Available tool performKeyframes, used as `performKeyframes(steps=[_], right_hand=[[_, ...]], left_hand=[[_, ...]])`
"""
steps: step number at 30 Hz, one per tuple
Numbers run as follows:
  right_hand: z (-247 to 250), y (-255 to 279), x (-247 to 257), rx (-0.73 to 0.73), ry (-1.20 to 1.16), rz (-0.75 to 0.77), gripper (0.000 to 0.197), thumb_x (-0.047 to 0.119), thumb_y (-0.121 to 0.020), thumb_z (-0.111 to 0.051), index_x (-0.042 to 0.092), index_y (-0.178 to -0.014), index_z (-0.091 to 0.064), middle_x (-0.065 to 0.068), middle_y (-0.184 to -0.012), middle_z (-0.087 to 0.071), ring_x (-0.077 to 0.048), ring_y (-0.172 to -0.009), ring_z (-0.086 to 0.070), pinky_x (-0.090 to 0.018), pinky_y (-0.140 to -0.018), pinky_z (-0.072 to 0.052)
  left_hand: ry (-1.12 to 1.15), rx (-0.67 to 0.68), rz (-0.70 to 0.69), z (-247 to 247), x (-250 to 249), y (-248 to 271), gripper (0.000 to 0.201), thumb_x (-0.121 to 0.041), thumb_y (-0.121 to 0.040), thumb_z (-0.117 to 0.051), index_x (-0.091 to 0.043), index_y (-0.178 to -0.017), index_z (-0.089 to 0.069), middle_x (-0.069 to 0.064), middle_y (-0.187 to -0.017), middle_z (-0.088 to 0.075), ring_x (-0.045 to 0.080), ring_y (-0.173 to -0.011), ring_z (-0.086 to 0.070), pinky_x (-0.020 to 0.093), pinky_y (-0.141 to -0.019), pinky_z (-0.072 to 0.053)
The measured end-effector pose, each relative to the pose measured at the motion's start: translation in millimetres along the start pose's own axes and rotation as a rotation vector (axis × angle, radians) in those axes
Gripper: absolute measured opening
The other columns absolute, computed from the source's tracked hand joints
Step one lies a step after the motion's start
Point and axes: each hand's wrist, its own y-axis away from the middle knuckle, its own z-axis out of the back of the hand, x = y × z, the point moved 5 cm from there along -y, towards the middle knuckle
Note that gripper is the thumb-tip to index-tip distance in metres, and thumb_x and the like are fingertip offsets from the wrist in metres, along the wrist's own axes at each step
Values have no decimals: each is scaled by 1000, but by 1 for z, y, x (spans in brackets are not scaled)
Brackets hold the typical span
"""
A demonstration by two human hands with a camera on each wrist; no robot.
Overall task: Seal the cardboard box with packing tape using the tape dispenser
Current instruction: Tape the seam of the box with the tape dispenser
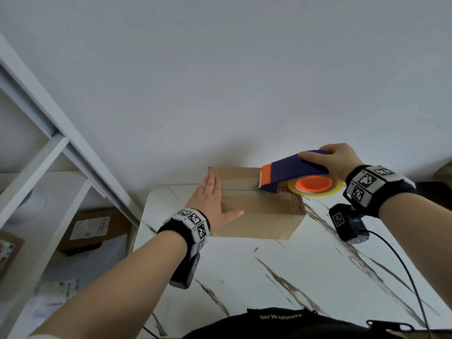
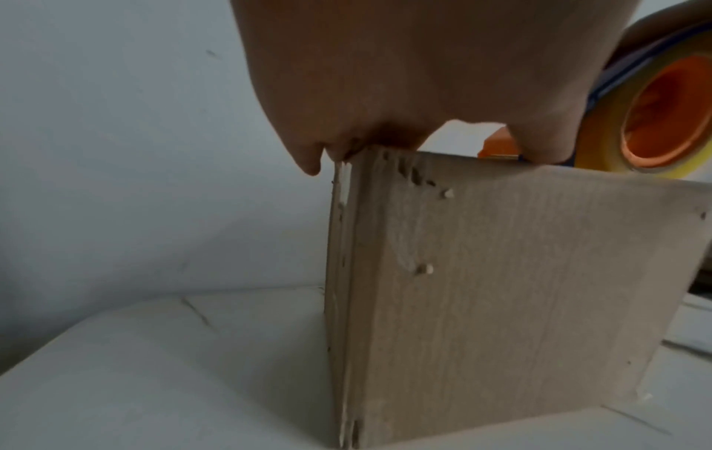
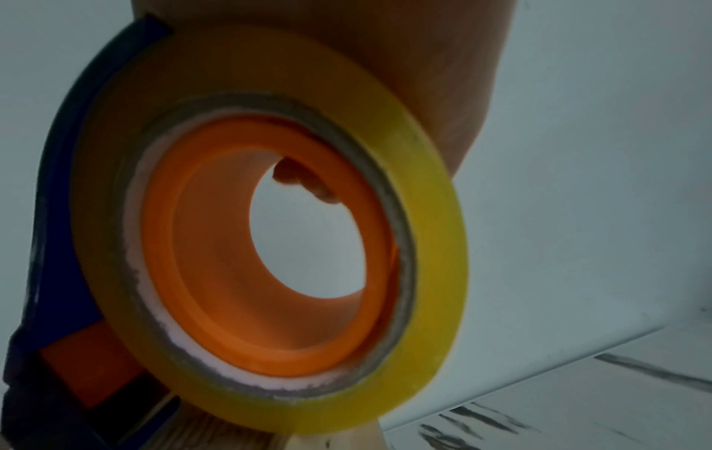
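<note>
A brown cardboard box (image 1: 259,216) (image 2: 501,289) stands at the back of the marble table, its top flaps closed along a centre seam. My left hand (image 1: 212,204) (image 2: 404,76) lies flat on the left part of the lid, fingers straight, thumb spread. My right hand (image 1: 330,160) grips the blue tape dispenser (image 1: 293,172) from above at the box's right end. Its orange front end sits near the seam. The yellowish tape roll (image 1: 315,185) (image 2: 647,112) (image 3: 269,243) with an orange hub hangs over the right edge of the box.
The white marble table (image 1: 305,277) reaches toward me, with a black cable (image 1: 403,265) trailing on its right side. A white wall is right behind the box. On the left stands a white shelf frame (image 1: 61,148), with parcels (image 1: 90,228) on the floor below it.
</note>
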Motion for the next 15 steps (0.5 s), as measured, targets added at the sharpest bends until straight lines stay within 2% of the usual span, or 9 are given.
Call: performKeyframes(steps=[2, 4, 6, 7, 10, 15], right_hand=[[0, 1, 2, 40, -52, -3, 35, 38, -80, -70, 4, -75, -62, -7, -65, -53, -21, -60, -49, -25, -54, -38], [2, -1, 5, 77, -49, 3, 33, 37, -83, -67, 4, -87, -66, -8, -78, -57, -22, -73, -53, -26, -62, -41], [3, -3, 6, 112, -30, -3, 29, 35, -86, -64, 6, -90, -65, -7, -84, -58, -22, -82, -52, -29, -73, -40], [3, -4, 5, 130, -35, -13, 28, 34, -86, -64, 7, -89, -65, -6, -82, -58, -21, -83, -52, -28, -73, -40], [3, -6, 0, 163, -100, -55, 21, 29, -86, -64, 9, -79, -64, -2, -73, -56, -21, -77, -51, -25, -64, -41], [4, -8, -6, 86, -155, -82, 25, 26, -84, -66, 4, -76, -60, -5, -63, -48, -21, -66, -46, -26, -58, -36]], left_hand=[[-23, -23, -2, 1, -2, 0, 115, -82, -72, -32, -5, -146, 12, 13, -155, 22, 23, -145, 17, 38, -121, 1], [-42, -51, -24, 3, -7, 0, 119, -82, -70, -36, -7, -146, 14, 12, -154, 25, 22, -144, 21, 39, -120, 3], [-56, -57, -51, 3, -12, -3, 119, -82, -69, -38, -8, -146, 15, 11, -154, 25, 21, -143, 23, 38, -120, 6], [-60, -55, -57, 2, -15, -5, 118, -81, -70, -38, -8, -146, 15, 10, -155, 24, 21, -143, 23, 38, -119, 7], [-98, -66, -47, -1, -20, -9, 115, -81, -71, -36, -9, -147, 12, 10, -156, 19, 21, -144, 18, 38, -119, 7], [-121, -94, -35, -5, -21, -10, 113, -80, -72, -34, -9, -147, 12, 10, -157, 17, 21, -145, 15, 39, -120, 7]])
